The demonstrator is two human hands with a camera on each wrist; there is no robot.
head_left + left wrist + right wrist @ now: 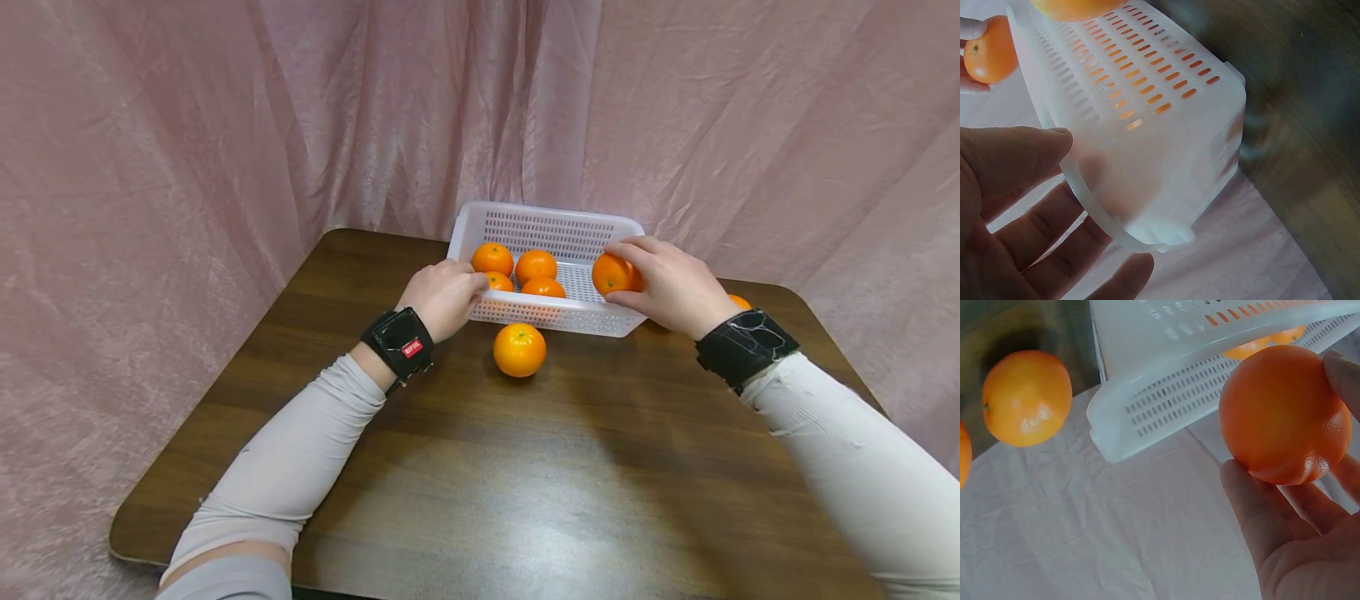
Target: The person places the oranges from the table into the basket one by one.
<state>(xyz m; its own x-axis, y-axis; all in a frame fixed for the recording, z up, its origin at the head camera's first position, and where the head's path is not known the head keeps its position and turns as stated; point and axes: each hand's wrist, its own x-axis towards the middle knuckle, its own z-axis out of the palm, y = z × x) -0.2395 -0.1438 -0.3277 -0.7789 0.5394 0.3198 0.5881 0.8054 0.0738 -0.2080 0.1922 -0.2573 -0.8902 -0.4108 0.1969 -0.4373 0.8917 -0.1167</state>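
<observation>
My left hand (444,296) grips the rim of a white plastic basket (1166,169) at its front left corner, thumb outside and fingers over the edge. Between the thumb and fingers of my right hand (671,279) is an orange (1285,415), held over the right end of the basket, above its floor. Several other oranges (536,266) lie together in the basket's left half. On the table just in front of the basket sits one more orange (519,350).
Beyond the basket's right end, partly hidden by my right wrist, an orange (740,302) rests on the brown wooden table (480,467). The right wrist view shows a second orange (963,454) there, cut off by the frame. A pink curtain (405,108) hangs behind the table.
</observation>
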